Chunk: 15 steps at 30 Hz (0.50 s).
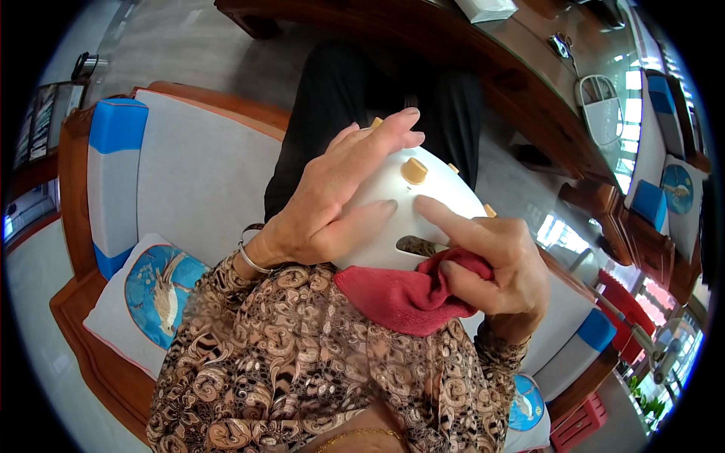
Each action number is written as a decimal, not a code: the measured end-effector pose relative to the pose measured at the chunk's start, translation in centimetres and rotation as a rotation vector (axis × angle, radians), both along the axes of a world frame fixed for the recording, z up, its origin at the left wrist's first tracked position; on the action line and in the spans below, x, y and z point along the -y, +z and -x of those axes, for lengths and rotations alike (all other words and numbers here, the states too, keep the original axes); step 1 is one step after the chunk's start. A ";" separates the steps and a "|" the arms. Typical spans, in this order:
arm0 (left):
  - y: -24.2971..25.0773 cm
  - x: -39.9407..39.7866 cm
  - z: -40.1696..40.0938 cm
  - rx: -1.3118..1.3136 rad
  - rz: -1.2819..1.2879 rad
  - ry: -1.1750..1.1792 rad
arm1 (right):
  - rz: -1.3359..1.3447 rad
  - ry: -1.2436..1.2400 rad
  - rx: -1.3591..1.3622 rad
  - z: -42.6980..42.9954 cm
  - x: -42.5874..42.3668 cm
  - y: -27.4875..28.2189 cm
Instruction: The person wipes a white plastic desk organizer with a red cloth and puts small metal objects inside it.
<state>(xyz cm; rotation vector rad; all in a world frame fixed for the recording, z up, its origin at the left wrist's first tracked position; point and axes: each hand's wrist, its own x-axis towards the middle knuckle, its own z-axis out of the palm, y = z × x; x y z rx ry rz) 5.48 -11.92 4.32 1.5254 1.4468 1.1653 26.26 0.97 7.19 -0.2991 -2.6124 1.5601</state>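
Note:
A white, rounded plastic object (376, 235) with tan knobs and an oblong slot lies over my lap. My left hand (348, 198) is at its left side, with the fingers stretched towards its far edge and the thumb apart over its face. One tan knob (414, 171) stands just right of those fingers. In my right hand (498, 260) is a bunched red cloth (396, 300), pinched near the slot, while the index finger reaches onto the white surface below that knob. The cloth's loose part hangs over the near edge. The object's underside is hidden.
I sit on a wooden bench with a grey seat cushion (209, 164); a bird-patterned pillow (158, 294) leans at left. Beyond my knees runs a dark wooden table (493, 56) with a glass top, bearing scissors (562, 44), a white-framed item (601, 110) and white tissues or paper (487, 8).

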 end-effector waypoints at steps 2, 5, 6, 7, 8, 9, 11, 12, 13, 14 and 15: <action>0.3 0.0 -0.3 0.059 0.035 0.027 | 0.298 -0.145 0.064 -0.5 -0.1 0.3; 0.2 -0.2 -0.5 0.072 0.038 0.057 | 0.325 -0.314 -0.115 -0.4 0.3 -0.5; 0.1 -0.2 -0.5 0.023 0.004 0.064 | 0.313 -0.325 -0.084 -0.6 0.3 -0.5; 0.2 -0.2 -0.6 0.020 0.004 0.065 | 0.313 -0.324 -0.088 -0.6 0.4 -0.6; 0.3 -0.2 -0.7 0.128 0.079 0.127 | 0.323 -0.339 -0.086 -0.6 0.5 -0.9; 0.4 -0.2 -0.8 0.238 0.157 0.190 | 0.335 -0.354 -0.082 -0.6 0.6 -1.1; 0.6 -0.2 -0.9 0.253 0.172 0.222 | 0.324 -0.338 -0.113 -0.4 0.7 -1.6; 1.0 -0.4 -0.9 0.274 0.233 0.230 | 0.312 -0.325 -0.142 -0.4 0.7 -1.8; 1.3 -0.4 -0.9 0.296 0.294 0.238 | 0.317 -0.323 -0.142 -0.4 0.8 -1.9; 1.4 -0.4 -1.0 0.295 0.298 0.242 | 0.329 -0.334 -0.144 -0.4 0.9 -2.0; 1.5 -0.4 -1.0 0.353 0.329 0.256 | 0.340 -0.346 -0.149 -0.3 1.0 -2.1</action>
